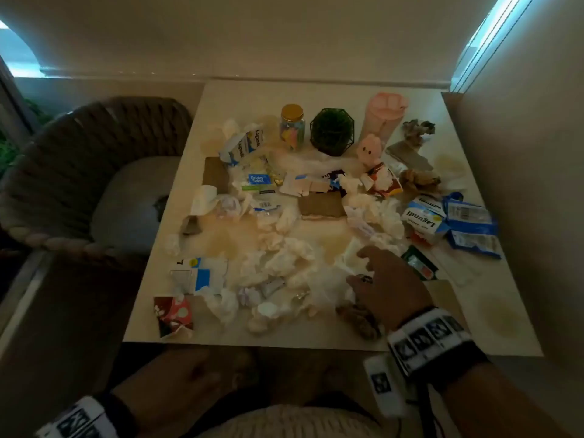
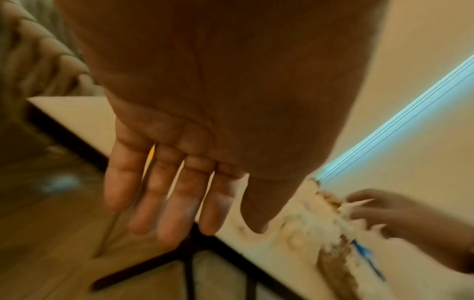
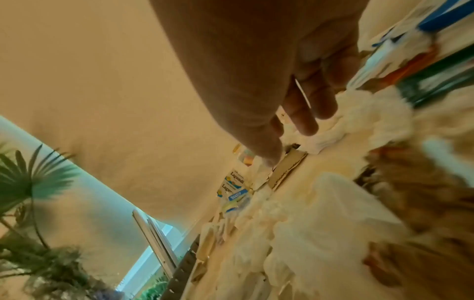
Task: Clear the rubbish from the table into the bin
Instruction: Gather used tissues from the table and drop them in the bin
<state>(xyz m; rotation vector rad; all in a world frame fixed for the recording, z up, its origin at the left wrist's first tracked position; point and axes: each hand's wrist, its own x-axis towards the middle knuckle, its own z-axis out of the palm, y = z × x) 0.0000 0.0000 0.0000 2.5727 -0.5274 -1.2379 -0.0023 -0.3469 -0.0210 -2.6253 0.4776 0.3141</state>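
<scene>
Rubbish is strewn over the white table (image 1: 316, 338): crumpled white tissues (image 1: 284, 260), torn Lagundi boxes (image 1: 423, 216), blue packets (image 1: 471, 216), a cardboard piece (image 1: 322, 205), a red wrapper (image 1: 173, 314), a green sachet (image 1: 420, 263) and brown crumpled paper (image 1: 360, 317). My right hand (image 1: 357, 267) reaches over the front right tissues with its fingers spread, holding nothing; in the right wrist view its fingertips (image 3: 305, 127) are at a white tissue (image 3: 359, 113). My left hand (image 1: 196, 374) hangs below the table's front edge, with fingers (image 2: 166, 203) straight and empty. No bin is in view.
At the back of the table stand a gold-lidded jar (image 1: 292, 126), a green plant in a wire pot (image 1: 331, 131), a pink vase (image 1: 384, 115) and a small teddy (image 1: 369, 150). A wicker chair (image 1: 79, 172) stands at the left. A wall runs along the right side.
</scene>
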